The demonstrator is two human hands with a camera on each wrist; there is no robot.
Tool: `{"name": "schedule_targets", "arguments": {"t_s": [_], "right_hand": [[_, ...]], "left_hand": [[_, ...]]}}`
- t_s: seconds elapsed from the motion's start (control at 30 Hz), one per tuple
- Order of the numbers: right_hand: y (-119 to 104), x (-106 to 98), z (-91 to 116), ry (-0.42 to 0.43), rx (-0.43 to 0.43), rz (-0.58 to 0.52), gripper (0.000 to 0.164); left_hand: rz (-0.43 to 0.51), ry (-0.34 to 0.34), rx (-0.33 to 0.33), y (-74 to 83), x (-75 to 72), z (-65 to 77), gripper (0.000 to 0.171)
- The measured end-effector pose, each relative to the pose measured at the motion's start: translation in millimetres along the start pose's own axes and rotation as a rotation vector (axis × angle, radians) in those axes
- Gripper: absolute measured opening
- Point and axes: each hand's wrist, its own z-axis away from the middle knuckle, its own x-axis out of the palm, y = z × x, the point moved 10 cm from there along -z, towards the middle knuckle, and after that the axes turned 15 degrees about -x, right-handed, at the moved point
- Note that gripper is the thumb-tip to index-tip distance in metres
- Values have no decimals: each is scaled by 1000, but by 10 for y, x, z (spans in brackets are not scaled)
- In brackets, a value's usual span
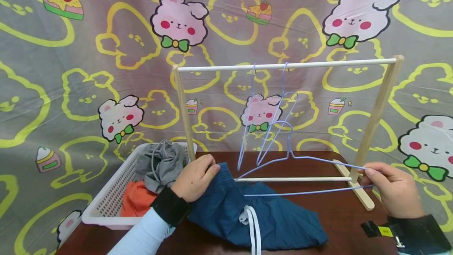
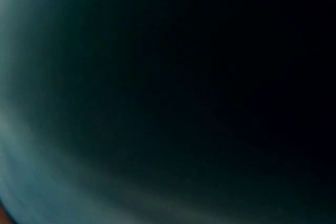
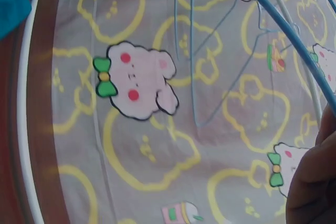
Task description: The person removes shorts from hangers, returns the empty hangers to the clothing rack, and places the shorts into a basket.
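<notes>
My left hand (image 1: 196,178) grips the waistband of dark blue drawstring shorts (image 1: 226,207) with white cords, low over the table. A blue wire hanger (image 1: 311,157) stretches across with its left end at the waistband opening, where that end is hidden by the cloth. Its right end is pinched between the thumb and fingers of my right hand (image 1: 396,188). In the right wrist view part of that hand (image 3: 315,182) shows at the lower right edge, beside the hanger's bar (image 3: 294,38). The left wrist view is almost black, with only blurred bluish edges.
A wooden rack with a white top rail (image 1: 226,67) stands behind, carrying two blue hangers (image 1: 247,125). At left, a white basket (image 1: 102,204) holds grey clothing (image 1: 162,168) and orange clothing (image 1: 136,200). A patterned curtain (image 1: 85,58) backs the brown table (image 1: 339,223).
</notes>
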Motion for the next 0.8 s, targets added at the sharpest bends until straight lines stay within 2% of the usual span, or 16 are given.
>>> {"name": "schedule_targets", "arguments": {"t_s": [0.07,0.17,0.3,0.4,0.47,0.67,0.8], "right_hand": [[-14,-66,-14,7,-9,21,26],[-26,-174,-23,5,-12,134,25],[-6,-315,-9,-26,43,441,15],[21,-375,-2,-25,106,572,16],[27,-406,-8,6,138,596,21],[55,-563,5,170,260,596,26],[21,-603,-16,204,266,643,32]], "left_hand": [[-4,1,-15,-21,7,-5,28],[-10,-2,-37,-47,27,-14,24],[-16,-12,-65,-96,67,-18,19],[-18,-20,-82,-147,87,-11,16],[-9,-30,-89,-182,98,-11,14],[12,-60,-111,-247,110,-23,15],[15,-50,-118,-266,76,-30,11]]}}
